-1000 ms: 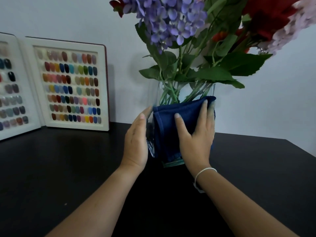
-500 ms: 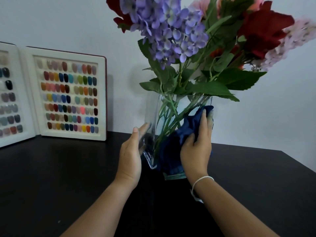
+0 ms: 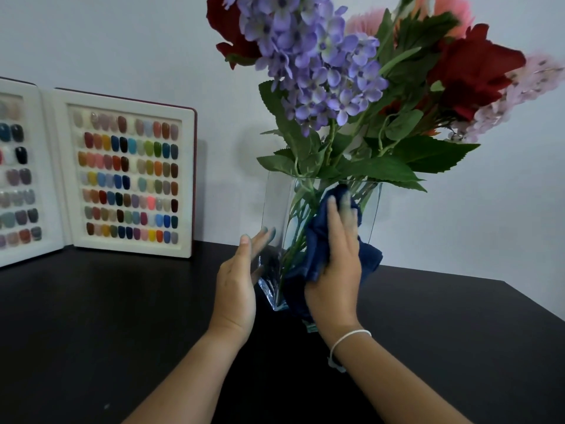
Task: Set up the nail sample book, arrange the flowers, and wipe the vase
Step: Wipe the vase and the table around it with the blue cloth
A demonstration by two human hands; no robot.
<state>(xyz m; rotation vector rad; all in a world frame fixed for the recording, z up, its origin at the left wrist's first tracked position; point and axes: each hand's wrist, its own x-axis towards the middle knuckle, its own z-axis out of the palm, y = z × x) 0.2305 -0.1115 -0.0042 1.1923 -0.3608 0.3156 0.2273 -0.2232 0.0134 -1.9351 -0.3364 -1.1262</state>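
A clear square glass vase stands on the black table and holds purple, red and pink flowers with green leaves. My right hand presses a bunched dark blue cloth against the vase's front face. My left hand lies flat against the vase's left side, fingers straight. The nail sample book stands open and upright against the wall at the left, its pages full of coloured nail tips.
The black table stretches across the view, and its right edge runs diagonally near the vase. A pale wall stands close behind the book and the flowers.
The cloth went from spread flat over the vase's front to bunched under my right hand. The view tilted up, showing more of the flowers. My left hand stayed on the vase's side.
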